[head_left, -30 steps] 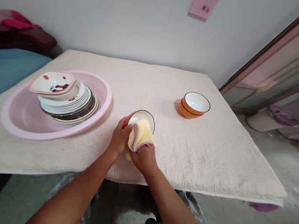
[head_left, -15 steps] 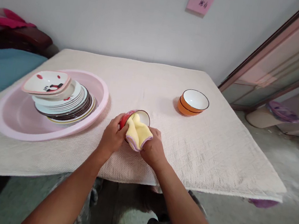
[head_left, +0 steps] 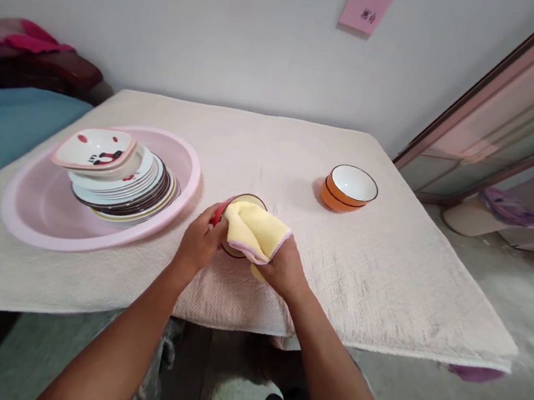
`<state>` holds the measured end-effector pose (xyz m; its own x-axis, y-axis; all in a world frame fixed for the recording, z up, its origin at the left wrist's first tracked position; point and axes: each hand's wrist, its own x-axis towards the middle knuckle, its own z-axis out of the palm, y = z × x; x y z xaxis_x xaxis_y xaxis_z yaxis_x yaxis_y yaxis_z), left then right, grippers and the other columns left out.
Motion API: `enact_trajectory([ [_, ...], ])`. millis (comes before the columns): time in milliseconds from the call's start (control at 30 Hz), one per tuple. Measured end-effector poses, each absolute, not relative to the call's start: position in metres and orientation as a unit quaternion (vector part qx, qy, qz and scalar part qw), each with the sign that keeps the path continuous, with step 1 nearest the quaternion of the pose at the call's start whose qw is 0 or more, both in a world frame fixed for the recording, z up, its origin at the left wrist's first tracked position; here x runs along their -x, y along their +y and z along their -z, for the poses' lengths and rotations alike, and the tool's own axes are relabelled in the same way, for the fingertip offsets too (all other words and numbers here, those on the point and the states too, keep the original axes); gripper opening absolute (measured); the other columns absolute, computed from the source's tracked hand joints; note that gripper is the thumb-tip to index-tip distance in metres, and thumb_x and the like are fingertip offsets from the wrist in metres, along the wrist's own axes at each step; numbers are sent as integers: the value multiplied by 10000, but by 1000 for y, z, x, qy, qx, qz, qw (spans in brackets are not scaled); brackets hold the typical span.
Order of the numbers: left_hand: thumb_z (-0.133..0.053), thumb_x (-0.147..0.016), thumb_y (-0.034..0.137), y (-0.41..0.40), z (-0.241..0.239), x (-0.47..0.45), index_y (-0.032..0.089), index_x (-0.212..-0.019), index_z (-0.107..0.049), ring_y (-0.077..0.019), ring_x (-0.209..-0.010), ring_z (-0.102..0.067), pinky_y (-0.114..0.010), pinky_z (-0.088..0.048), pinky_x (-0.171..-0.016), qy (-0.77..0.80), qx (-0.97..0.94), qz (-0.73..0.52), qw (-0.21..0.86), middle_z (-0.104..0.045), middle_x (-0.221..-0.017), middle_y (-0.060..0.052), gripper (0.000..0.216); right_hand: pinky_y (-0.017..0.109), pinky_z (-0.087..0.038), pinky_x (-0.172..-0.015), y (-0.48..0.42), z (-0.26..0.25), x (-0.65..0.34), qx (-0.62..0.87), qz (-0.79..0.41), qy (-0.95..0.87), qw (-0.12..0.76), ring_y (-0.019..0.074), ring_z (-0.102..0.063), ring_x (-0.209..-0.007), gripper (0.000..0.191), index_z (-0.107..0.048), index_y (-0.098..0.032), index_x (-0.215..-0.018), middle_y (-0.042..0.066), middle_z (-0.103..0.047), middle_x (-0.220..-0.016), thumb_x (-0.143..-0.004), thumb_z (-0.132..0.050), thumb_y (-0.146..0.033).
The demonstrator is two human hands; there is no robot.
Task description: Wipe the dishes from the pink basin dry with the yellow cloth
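Note:
My left hand is closed round the left side of a red bowl, which is tilted with its dark-rimmed mouth toward me. A yellow cloth with a purple edge covers most of the bowl's opening. My right hand grips the cloth at its right end, partly hidden beneath the fabric. Two stacked orange bowls, white inside, stand upright to the right, apart from my hands.
At the left a pink basin holds a stack of plates topped by white and pink square bowls. A cream cloth covers the table. Behind it is a wall with a pink note. A bin stands on the floor at right.
My right hand has moved a little to the right and spread the yellow cloth wider across the bowl's mouth. My left hand keeps its hold on the bowl. The view has shifted slightly.

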<state>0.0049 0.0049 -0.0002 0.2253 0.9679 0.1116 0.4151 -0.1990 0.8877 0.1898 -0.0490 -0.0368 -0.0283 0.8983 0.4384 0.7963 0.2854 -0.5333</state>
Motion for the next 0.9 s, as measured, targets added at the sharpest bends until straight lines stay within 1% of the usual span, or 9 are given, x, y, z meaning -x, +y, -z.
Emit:
enact_trajectory([
  [167, -515, -805, 389, 0, -4, -12, 218, -1195, -562, -238, -1009, -562, -375, -437, -892, 499, -681, -366, 391, -627, -1093, -57, 428, 406, -487, -910, -45, 37, -185, 557, -275, -634, 461, 246, -612, -1065, 374, -612, -284, -1136, 34, -656, -1160, -776, -643, -379],
  [300, -549, -793, 361, -5, 5, -26, 211, -1261, -478, -242, -1147, -505, -388, -393, -980, 469, -640, -429, 431, -549, -1252, -81, 497, 412, -494, -905, -42, 39, -179, 576, -323, -526, 537, 255, -621, -1060, 388, -634, -269, -1100, 42, -663, -1155, -741, -673, -410],
  [400, -580, -751, 272, -7, 14, -33, 208, -1299, -419, -236, -1182, -484, -382, -404, -988, 465, -591, -469, 462, -503, -1304, -88, 574, 413, -503, -883, -44, 37, -174, 578, -350, -449, 585, 260, -627, -1043, 436, -634, -251, -1099, 58, -666, -1144, -702, -697, -418],
  [467, -563, -738, 222, -8, 18, -34, 223, -1314, -400, -233, -1143, -511, -373, -466, -920, 470, -569, -473, 481, -504, -1294, -84, 598, 419, -508, -861, -46, 31, -175, 584, -376, -401, 597, 266, -637, -1012, 423, -645, -222, -1066, 72, -680, -1107, -705, -681, -439],
  [533, -535, -743, 215, -7, 20, -33, 244, -1326, -385, -223, -1044, -563, -342, -535, -775, 477, -544, -463, 512, -520, -1254, -80, 602, 421, -511, -839, -49, 21, -179, 585, -406, -388, 585, 267, -643, -984, 412, -653, -199, -1039, 79, -691, -1071, -725, -649, -466],
  [633, -522, -743, 232, -4, 16, -29, 252, -1304, -412, -198, -906, -598, -279, -551, -609, 490, -510, -450, 545, -544, -1190, -77, 572, 389, -530, -752, -54, 8, -192, 578, -430, -406, 562, 251, -663, -877, 412, -657, -184, -999, 73, -710, -986, -733, -627, -498],
  [767, -546, -706, 211, -3, 9, -29, 235, -1270, -448, -197, -889, -593, -248, -547, -568, 507, -499, -449, 540, -549, -1160, -83, 573, 346, -529, -597, -56, 5, -210, 584, -407, -367, 598, 231, -661, -694, 358, -652, -158, -891, 63, -713, -799, -722, -638, -473],
  [833, -542, -710, 224, -4, 8, -31, 233, -1279, -441, -205, -872, -598, -254, -545, -540, 513, -494, -435, 552, -552, -1148, -92, 577, 361, -532, -630, -56, 9, -216, 592, -321, -364, 643, 242, -660, -749, 321, -653, -154, -877, 67, -705, -801, -750, -611, -446],
  [900, -532, -721, 242, -6, 9, -33, 243, -1289, -434, -204, -843, -603, -265, -541, -525, 515, -495, -416, 563, -558, -1136, -92, 577, 402, -520, -745, -58, 13, -219, 613, -174, -394, 662, 259, -640, -891, 285, -650, -164, -942, 81, -697, -904, -783, -582, -391],
])
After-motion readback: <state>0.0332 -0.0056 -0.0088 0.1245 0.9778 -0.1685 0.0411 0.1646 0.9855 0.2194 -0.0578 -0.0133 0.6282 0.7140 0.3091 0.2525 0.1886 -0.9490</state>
